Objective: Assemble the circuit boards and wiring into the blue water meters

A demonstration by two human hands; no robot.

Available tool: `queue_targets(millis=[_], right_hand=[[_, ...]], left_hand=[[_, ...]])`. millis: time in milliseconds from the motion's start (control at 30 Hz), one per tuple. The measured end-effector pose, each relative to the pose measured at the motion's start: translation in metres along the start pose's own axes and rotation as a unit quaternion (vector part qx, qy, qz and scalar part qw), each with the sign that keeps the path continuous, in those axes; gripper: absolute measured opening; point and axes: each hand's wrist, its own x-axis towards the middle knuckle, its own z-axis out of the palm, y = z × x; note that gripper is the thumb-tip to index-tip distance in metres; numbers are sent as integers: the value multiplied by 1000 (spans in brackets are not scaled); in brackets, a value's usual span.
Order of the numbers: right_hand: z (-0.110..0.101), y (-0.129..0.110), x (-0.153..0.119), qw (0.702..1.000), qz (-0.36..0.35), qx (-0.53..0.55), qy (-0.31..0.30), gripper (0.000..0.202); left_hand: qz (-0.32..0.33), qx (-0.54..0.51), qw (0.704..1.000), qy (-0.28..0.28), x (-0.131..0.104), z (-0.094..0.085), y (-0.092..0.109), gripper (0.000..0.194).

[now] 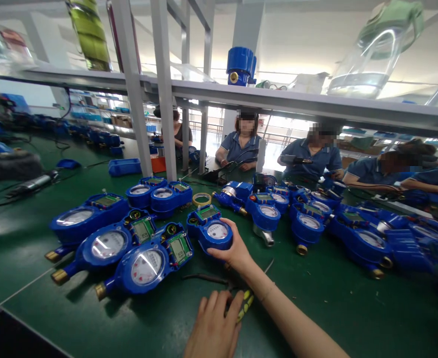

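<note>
My right hand (pixel 237 248) grips a blue water meter (pixel 204 221) by its round dial end, thumb in front and fingers behind. The meter has a white dial and an exposed green circuit board with a small display. Lower down, my left hand (pixel 213 318) is palm down with bent fingers around a yellow-and-black handle (pixel 245 304), which looks like a screwdriver's; its thin metal shaft (pixel 269 266) shows past my right wrist. A dark, slender tool (pixel 206 277) lies just beyond my left fingers. Several similar meters (pixel 147 266) with brass fittings stand to the left.
More blue meters (pixel 308 223) crowd the right side of the green table (pixel 278 318). A tape roll (pixel 202 199) and a blue tray (pixel 124 166) sit farther back. Metal posts (pixel 164 99) carry a shelf (pixel 297 102). Several people (pixel 241 144) work across the table.
</note>
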Motion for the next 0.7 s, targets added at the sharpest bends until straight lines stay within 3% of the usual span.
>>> queue_targets(millis=[133, 300, 467, 567, 700], right_hand=[[12, 2, -4, 998, 21, -4, 59, 85], [26, 11, 12, 990, 46, -41, 128, 87], [18, 14, 32, 991, 51, -79, 99, 90], [6, 6, 21, 991, 35, -113, 70, 83], [-3, -17, -25, 983, 2, -167, 79, 56]], left_hand=[[-27, 7, 998, -53, 3, -9, 5, 53], [-24, 6, 998, -51, 3, -9, 5, 53], [-21, -2, 999, -39, 4, -8, 2, 52], [-9, -5, 999, -34, 4, -4, -3, 52], [28, 18, 999, 12, 3, 17, -16, 51]])
